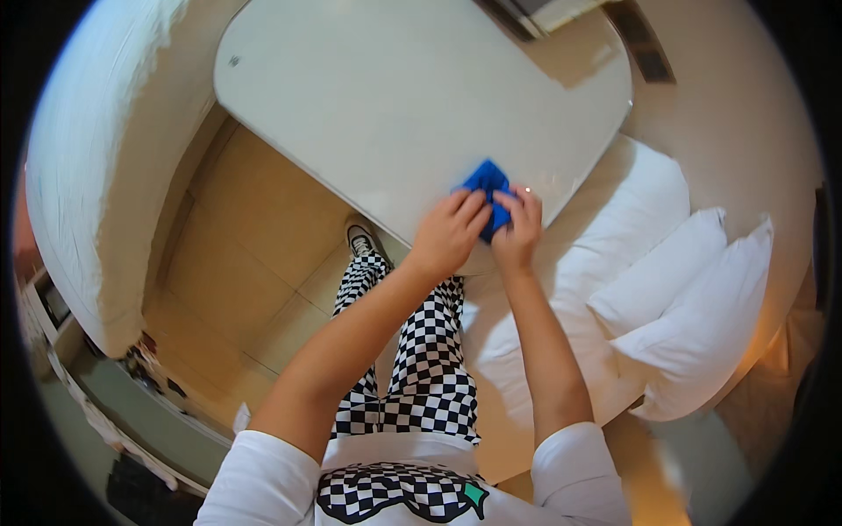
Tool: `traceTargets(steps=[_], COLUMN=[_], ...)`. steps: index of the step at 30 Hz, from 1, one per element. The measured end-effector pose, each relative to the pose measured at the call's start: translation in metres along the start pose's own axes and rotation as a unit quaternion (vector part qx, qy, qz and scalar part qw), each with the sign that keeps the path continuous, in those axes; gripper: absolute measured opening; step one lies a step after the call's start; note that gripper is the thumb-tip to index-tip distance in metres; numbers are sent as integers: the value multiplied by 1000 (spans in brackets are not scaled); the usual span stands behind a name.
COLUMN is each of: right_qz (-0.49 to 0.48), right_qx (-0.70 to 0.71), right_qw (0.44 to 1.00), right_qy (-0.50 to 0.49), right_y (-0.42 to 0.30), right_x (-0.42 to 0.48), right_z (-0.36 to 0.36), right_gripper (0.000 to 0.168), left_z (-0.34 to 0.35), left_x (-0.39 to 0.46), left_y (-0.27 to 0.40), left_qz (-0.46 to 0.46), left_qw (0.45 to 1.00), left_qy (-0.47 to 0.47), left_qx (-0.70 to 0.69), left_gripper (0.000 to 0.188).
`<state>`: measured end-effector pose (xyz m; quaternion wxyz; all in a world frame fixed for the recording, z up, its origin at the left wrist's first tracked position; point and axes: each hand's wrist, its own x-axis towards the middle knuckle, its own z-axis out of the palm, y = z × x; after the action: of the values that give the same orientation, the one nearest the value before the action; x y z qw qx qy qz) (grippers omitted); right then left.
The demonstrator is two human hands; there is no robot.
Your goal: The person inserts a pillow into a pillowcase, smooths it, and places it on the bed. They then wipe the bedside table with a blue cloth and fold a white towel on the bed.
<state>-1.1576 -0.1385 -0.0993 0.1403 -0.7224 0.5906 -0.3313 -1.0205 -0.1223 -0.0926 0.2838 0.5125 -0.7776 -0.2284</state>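
Both of my hands meet at a bunched blue cloth over the near right part of a pale, glossy tabletop. My left hand lies across the cloth's left side, fingers curled onto it. From the right, my right hand grips the cloth's edge between thumb and fingers. Part of the cloth is hidden under the fingers, and its upper end sticks out beyond them. Whether the cloth's underside touches the tabletop is hard to tell.
White cushions lie on a bench seat at the right, close to the table's edge. A pale padded seat curves along the left. Tiled floor shows between that seat and the table. A dark-edged object stands at the table's far side.
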Motion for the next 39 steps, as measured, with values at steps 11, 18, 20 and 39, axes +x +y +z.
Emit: traceTargets(steps=[11,18,20,39], right_qz=[-191,-379,-413,-496], right_qx=[68,22,12,-125], right_qw=[907,833,817,604], right_qy=[-369,-403,-402,-612], right_y=[-68,-102,-120,-164], right_x=[-53,-16,-3,-7], right_z=[-22,27,46,40], right_gripper=[34,28,29,33], left_z=[-11,22,28,33], left_x=[-131,-128,-118,-120], left_y=[27,28,26,79], left_qz=[-368,-479,-465,-488], left_qw=[901,766,597,432], left_qy=[132,234,364,434], left_qx=[-187,-360,-543,-622], left_gripper=[32,43,48,45])
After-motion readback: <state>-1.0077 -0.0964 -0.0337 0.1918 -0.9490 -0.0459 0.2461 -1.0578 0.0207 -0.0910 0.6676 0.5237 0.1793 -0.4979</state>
